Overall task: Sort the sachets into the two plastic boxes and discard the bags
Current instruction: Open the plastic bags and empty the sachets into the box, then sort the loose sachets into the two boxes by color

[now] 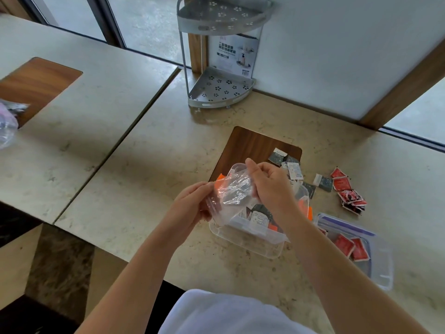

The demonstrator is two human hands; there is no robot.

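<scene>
Both hands hold a crumpled clear plastic bag (232, 191) above a clear plastic box with orange clips (255, 244). My left hand (192, 203) grips the bag's left edge and my right hand (269, 182) pinches its top right. Dark and white sachets (258, 214) lie inside that box. A second clear box with a blue rim (380, 259) at the right holds red sachets (349, 247). More red sachets (349, 191) and dark and white sachets (289, 162) lie loose on the table behind the boxes.
A grey two-tier corner rack (219, 88) stands at the back against the wall. A wooden inlay (250, 145) lies under the loose sachets. On the neighbouring table at far left lies a crumpled plastic bag (7, 124). A gap separates the two tables.
</scene>
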